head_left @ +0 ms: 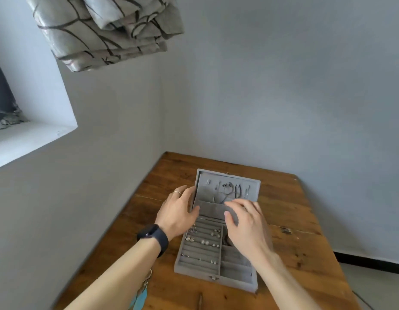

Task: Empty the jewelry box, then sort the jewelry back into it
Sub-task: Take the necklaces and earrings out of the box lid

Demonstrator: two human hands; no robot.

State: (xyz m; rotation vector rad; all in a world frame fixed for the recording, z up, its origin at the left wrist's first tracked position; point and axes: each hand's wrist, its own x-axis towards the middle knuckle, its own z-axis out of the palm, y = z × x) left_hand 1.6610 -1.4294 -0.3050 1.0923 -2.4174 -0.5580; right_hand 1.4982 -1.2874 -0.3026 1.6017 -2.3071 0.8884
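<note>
where hands (178,211) (245,224) grip, the jewelry box (236,270) is partly hidden.

A room in a home, by the look of it: plain grey painted walls (283,86), a patterned curtain (104,30) bunched above a deep window sill (31,139), and a worn wooden tabletop (294,253) in the corner carrying a velvet jewelry box (234,285).

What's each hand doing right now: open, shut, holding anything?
Left hand: grips the left edge of the jewelry box lid.
Right hand: pinches the lid pocket, fingers over its rim, thumb in front.
</note>
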